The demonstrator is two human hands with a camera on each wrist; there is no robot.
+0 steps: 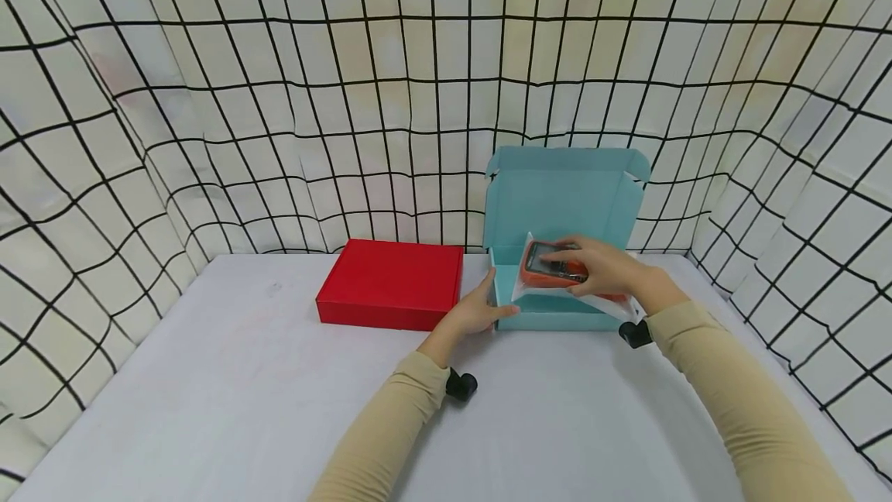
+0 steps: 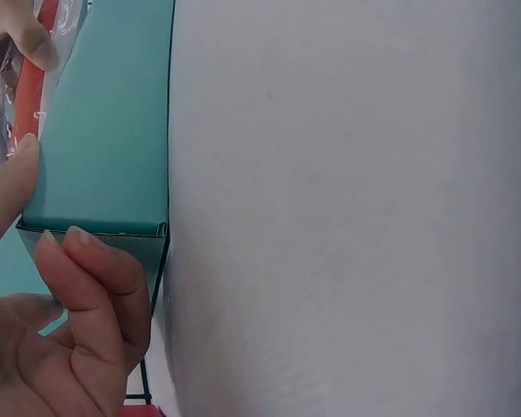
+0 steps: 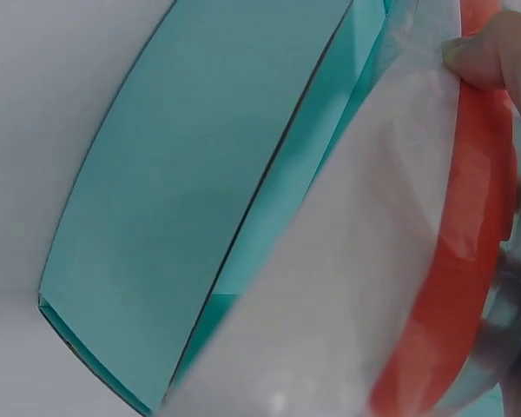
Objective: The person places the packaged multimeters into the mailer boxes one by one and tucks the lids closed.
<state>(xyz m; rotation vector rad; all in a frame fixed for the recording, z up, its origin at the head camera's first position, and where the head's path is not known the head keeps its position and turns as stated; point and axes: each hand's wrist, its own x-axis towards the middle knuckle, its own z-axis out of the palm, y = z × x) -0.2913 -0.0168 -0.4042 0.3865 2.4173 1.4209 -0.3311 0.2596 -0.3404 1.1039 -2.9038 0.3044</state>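
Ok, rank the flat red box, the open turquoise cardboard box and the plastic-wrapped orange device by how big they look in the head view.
1. Open turquoise cardboard box, lid included
2. Flat red box
3. Plastic-wrapped orange device, partly hidden by the right hand

A white bench (image 1: 230,401) filled the lower part of the frame, bearing a closed red box (image 1: 393,281) near the centre and an open teal box (image 1: 564,196) right of centre.

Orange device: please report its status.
Right hand holds bagged orange device over teal box. Left hand touches box's left front corner. Lid raised; no obstruction seen.
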